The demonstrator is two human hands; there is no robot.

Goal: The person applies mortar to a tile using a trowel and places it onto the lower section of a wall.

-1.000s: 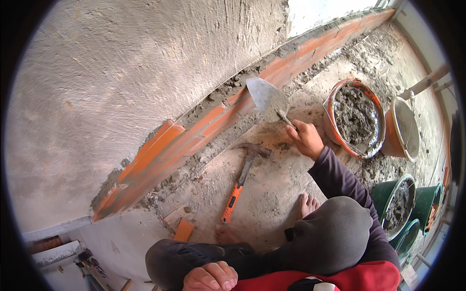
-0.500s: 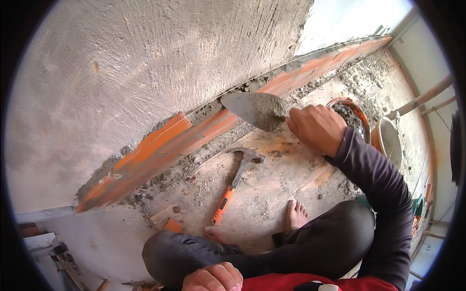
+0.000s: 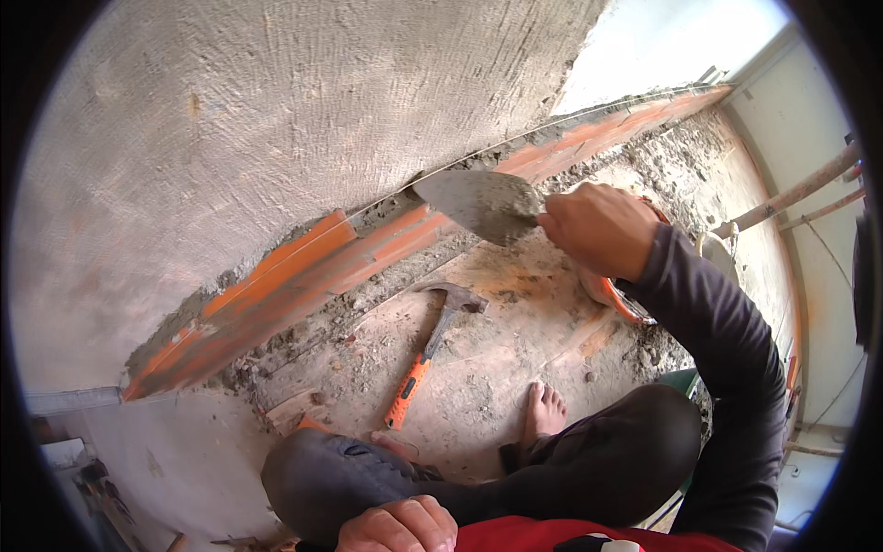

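Left hand (image 3: 400,526): at the lower edge, fingers curled, partly cut off; cannot tell whether it holds anything. Claw hammer (image 3: 426,354), orange-handled: lying on the dusty floor (image 3: 497,354). Orange bucket (image 3: 612,296): partly hidden behind the right forearm. Right hand (image 3: 602,230): closed round the handle of a mortar-smeared trowel (image 3: 478,201) — blade over the low brick row (image 3: 395,241), tip near the rough plastered wall (image 3: 276,120).
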